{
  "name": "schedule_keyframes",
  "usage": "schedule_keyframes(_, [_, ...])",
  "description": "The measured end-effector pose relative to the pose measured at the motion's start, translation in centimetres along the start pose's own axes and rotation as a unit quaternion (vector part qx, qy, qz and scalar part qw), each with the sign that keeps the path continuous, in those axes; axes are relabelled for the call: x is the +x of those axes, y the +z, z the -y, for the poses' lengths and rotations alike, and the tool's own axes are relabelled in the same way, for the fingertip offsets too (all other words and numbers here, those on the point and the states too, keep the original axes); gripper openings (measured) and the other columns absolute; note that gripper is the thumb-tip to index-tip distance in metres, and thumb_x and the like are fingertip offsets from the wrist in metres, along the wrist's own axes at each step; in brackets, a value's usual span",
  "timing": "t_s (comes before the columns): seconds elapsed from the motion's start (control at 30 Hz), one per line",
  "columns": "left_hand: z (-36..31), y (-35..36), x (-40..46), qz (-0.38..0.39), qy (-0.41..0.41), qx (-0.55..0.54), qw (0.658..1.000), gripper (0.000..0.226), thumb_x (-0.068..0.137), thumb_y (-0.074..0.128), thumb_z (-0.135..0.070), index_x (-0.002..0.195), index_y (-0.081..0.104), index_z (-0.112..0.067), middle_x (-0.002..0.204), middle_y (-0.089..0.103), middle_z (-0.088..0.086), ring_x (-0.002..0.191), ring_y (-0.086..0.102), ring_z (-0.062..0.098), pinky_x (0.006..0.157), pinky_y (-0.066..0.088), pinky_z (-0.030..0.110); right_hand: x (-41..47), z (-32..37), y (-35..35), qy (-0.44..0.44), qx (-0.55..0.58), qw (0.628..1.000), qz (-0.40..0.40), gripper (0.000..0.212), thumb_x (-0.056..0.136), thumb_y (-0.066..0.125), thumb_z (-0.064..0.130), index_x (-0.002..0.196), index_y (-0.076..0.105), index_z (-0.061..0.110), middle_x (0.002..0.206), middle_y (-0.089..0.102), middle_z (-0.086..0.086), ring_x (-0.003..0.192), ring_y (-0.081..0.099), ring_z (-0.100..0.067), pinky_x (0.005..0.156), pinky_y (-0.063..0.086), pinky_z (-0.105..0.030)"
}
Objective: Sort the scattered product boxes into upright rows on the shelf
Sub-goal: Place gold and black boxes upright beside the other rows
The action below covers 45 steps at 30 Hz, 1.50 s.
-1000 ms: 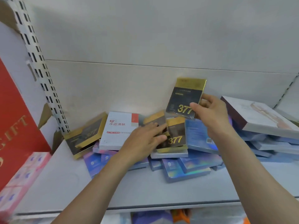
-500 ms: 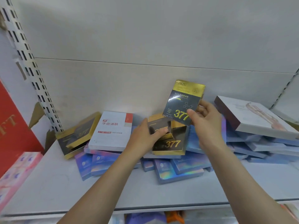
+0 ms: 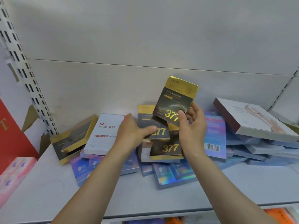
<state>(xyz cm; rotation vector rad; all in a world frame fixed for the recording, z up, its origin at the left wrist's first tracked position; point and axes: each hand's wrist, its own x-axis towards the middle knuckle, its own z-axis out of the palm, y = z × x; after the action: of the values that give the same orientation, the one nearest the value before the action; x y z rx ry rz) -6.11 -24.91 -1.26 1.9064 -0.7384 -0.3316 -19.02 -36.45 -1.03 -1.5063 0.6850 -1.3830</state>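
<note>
Shelf [image 3: 48,199] boards carried a heap of flat holographic boxes [image 3: 175,175], with a white-lidded box [image 3: 252,120] slanted on the stack to the right. My right hand [image 3: 191,126] pinched one black-and-gold 377 box [image 3: 176,101] upright above the pile (thumb across its numerals). My left hand [image 3: 131,131] gripped a second 377 box [image 3: 152,125], lifting it off a third 377 box [image 3: 166,147].
</note>
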Motion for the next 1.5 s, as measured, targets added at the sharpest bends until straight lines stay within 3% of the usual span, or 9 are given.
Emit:
schedule_keyframes(0.1, [0.6,-1.6,0.6,-0.054,0.008,-0.036,0.998,0.032,0.079,0.076,-0.038,0.101,0.062,-0.02,0.092,0.068,-0.007,0.09,0.066,0.016,0.081,0.054,0.04,-0.3,-0.4,1.4,-0.001,0.008,1.0,-0.007,0.039,0.094,0.065,0.019,0.13,0.052,0.028,0.11,0.069,0.016,0.1,0.065,0.005,0.079,0.052,-0.011])
schedule_keyframes(0.3, [2.6,-5.2,0.0,-0.234,0.008,-0.12,0.965,0.026,0.083,0.071,-0.027,0.101,0.052,-0.025,0.085,0.06,-0.017,0.082,0.062,0.005,0.062,0.041,0.022,-0.9,-1.3,5.7,-0.005,-0.031,0.999,0.044,0.038,0.095,0.06,0.012,0.127,0.048,0.028,0.107,0.064,0.017,0.099,0.062,0.005,0.083,0.052,-0.014])
schedule_keyframes(0.47, [2.9,-6.6,-1.0,-0.198,0.023,-0.211,0.957,0.029,0.085,0.071,-0.023,0.106,0.052,-0.029,0.101,0.067,-0.009,0.093,0.064,0.006,0.078,0.049,0.028,-0.7,-0.1,7.4,0.003,-0.032,0.997,0.076,0.036,0.094,0.062,0.009,0.123,0.049,0.026,0.104,0.064,0.014,0.094,0.063,0.005,0.081,0.053,-0.016])
schedule_keyframes(0.6, [2.5,-6.3,-2.2,-0.136,0.031,-0.271,0.952,0.027,0.088,0.069,-0.018,0.102,0.053,-0.033,0.103,0.07,-0.008,0.093,0.069,0.006,0.08,0.054,0.03,-0.9,1.9,6.1,0.032,0.002,0.997,0.071,0.033,0.094,0.063,0.011,0.121,0.051,0.025,0.111,0.067,0.002,0.103,0.066,-0.01,0.084,0.058,-0.029])
schedule_keyframes(0.83, [1.7,-4.2,-4.6,-0.047,0.057,-0.34,0.938,0.026,0.09,0.065,-0.01,0.11,0.055,-0.024,0.1,0.074,-0.005,0.095,0.071,0.014,0.08,0.058,0.032,-2.4,4.8,0.4,0.041,0.058,0.997,0.022,0.023,0.095,0.062,0.009,0.115,0.056,0.021,0.109,0.071,-0.003,0.095,0.071,-0.012,0.065,0.053,-0.016])
schedule_keyframes(1.07, [-2.6,3.7,-10.1,0.013,0.075,-0.357,0.931,0.026,0.09,0.064,-0.007,0.11,0.056,-0.021,0.104,0.073,-0.001,0.1,0.07,0.016,0.086,0.056,0.036,-2.4,5.5,-11.2,0.038,0.053,0.998,-0.007,0.03,0.094,0.062,0.01,0.124,0.055,0.01,0.11,0.073,-0.008,0.099,0.072,-0.026,0.079,0.059,-0.042])
schedule_keyframes(1.2, [-6.9,10.7,-13.8,0.024,0.094,-0.351,0.931,0.026,0.091,0.064,-0.005,0.109,0.055,-0.022,0.1,0.073,-0.004,0.099,0.07,0.016,0.085,0.057,0.032,-2.0,5.3,-21.3,0.031,0.047,0.998,-0.018,0.027,0.093,0.063,0.01,0.119,0.058,0.017,0.106,0.075,-0.003,0.099,0.072,-0.019,0.078,0.059,-0.036])
schedule_keyframes(1.37, [-12.7,22.4,-19.5,0.063,0.099,-0.358,0.926,0.025,0.091,0.063,-0.004,0.106,0.056,-0.023,0.107,0.072,0.001,0.104,0.068,0.02,0.094,0.053,0.044,-1.5,4.9,-36.4,0.033,0.028,0.998,-0.049,0.027,0.09,0.065,0.011,0.115,0.058,0.021,0.11,0.072,-0.007,0.102,0.071,-0.022,0.085,0.057,-0.04])
schedule_keyframes(1.5, [-17.0,31.3,-23.3,0.094,0.102,-0.347,0.928,0.024,0.093,0.061,-0.009,0.106,0.055,-0.027,0.108,0.071,-0.004,0.101,0.068,0.014,0.092,0.055,0.039,-0.9,4.4,-46.9,0.045,0.028,0.994,-0.098,0.024,0.093,0.062,0.001,0.11,0.058,0.018,0.102,0.071,-0.006,0.087,0.073,-0.009,0.07,0.056,-0.022])
